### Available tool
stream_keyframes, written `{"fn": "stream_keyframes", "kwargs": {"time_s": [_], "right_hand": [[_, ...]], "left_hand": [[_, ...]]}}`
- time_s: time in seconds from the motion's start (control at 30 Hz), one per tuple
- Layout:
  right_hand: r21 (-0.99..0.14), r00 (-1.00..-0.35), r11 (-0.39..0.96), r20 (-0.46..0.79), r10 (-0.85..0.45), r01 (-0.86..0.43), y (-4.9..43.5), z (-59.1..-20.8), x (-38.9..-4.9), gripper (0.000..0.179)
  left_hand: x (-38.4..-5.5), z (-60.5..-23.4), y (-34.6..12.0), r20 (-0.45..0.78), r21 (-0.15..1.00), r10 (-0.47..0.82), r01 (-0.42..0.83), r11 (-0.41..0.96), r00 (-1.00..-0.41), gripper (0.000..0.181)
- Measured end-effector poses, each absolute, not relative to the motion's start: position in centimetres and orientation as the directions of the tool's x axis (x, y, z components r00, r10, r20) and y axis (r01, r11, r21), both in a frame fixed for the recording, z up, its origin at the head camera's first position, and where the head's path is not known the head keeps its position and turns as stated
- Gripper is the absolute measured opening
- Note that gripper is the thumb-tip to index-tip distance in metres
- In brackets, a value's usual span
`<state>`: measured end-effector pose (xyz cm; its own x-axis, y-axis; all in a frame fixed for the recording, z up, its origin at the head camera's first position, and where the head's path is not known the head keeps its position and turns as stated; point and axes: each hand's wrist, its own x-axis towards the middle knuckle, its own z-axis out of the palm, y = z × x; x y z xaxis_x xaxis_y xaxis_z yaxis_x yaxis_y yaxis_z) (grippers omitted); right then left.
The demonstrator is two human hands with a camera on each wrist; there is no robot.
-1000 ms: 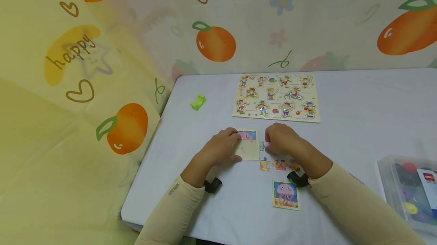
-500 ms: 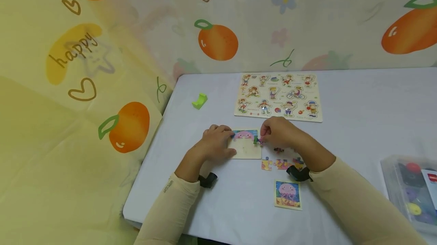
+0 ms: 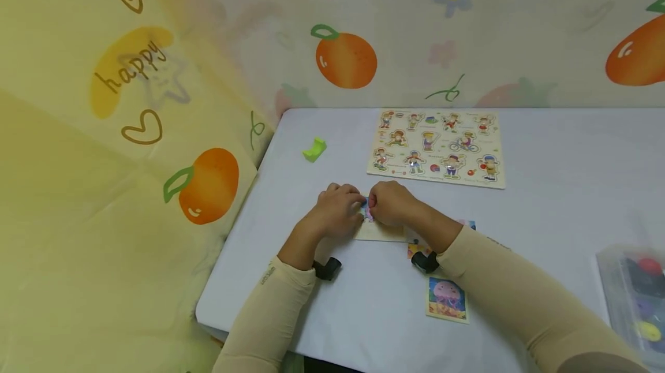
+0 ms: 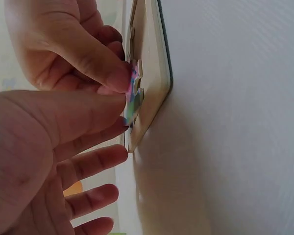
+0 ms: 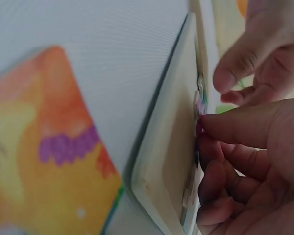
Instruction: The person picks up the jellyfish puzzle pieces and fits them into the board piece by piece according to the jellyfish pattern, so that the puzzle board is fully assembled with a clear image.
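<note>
In the head view a shallow wooden puzzle tray lies on the white table, with my two hands over its upper part. My right hand pinches a colourful jigsaw piece between thumb and finger, close over the tray. At the tray's left side is my left hand; its thumb and forefinger are straight, tips right at the piece's edge, other fingers spread. The hands hide much of the tray. Loose jigsaw pieces lie to its right, partly under the right forearm.
A jellyfish picture card lies near the right wrist. Beyond the tray is a wooden board with figures of people. A small green block sits at the back left, and a clear plastic box stands at the right edge.
My right hand has moved left from the loose pieces onto the tray, carrying a jigsaw piece. The left hand stays at the tray's left side. The head view has shifted slightly.
</note>
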<state>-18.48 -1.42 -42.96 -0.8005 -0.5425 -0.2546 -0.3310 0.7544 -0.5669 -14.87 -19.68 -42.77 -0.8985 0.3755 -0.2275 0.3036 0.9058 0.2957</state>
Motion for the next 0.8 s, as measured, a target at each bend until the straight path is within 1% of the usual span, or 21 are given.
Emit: {"fn": "stream_keyframes", "kwargs": {"time_s": [0.1,0.2,0.4,0.53,0.67,0.73,0.8], "right_hand": [[-0.541,-0.815,0.777,-0.258,-0.519,-0.323,-1.4,-42.9,-18.4,0.006],[-0.526,-0.827,0.790,-0.256,-0.501,-0.315,-1.3,-42.9,-18.5,0.009],[-0.506,-0.838,0.798,-0.235,-0.492,-0.327,-0.3,-43.3,-18.4,0.021],[-0.484,-0.839,0.805,-0.227,-0.495,-0.344,1.9,-42.9,-18.2,0.022],[-0.438,-0.828,0.840,-0.300,-0.474,-0.321,5.0,-41.6,-17.8,0.029],[-0.407,-0.825,0.863,-0.344,-0.448,-0.299,6.5,-40.9,-17.5,0.033],[-0.392,-0.820,0.883,-0.395,-0.414,-0.257,7.7,-40.4,-17.1,0.038]], "left_hand": [[-15.2,-42.9,-19.3,-0.202,0.287,0.365,0.301,0.910,-0.909,0.030],[-15.5,-43.0,-18.9,-0.189,0.269,0.335,0.279,0.922,-0.923,0.025],[-15.9,-43.4,-18.4,-0.207,0.218,0.263,0.218,0.951,-0.942,0.025],[-15.9,-43.5,-18.2,-0.212,0.232,0.266,0.216,0.948,-0.940,0.024],[-15.8,-43.5,-18.2,-0.209,0.219,0.305,0.259,0.941,-0.929,0.024],[-15.7,-43.5,-18.4,-0.206,0.190,0.320,0.283,0.940,-0.925,0.027],[-15.6,-43.5,-18.5,-0.205,0.185,0.336,0.300,0.936,-0.919,0.031]]}}
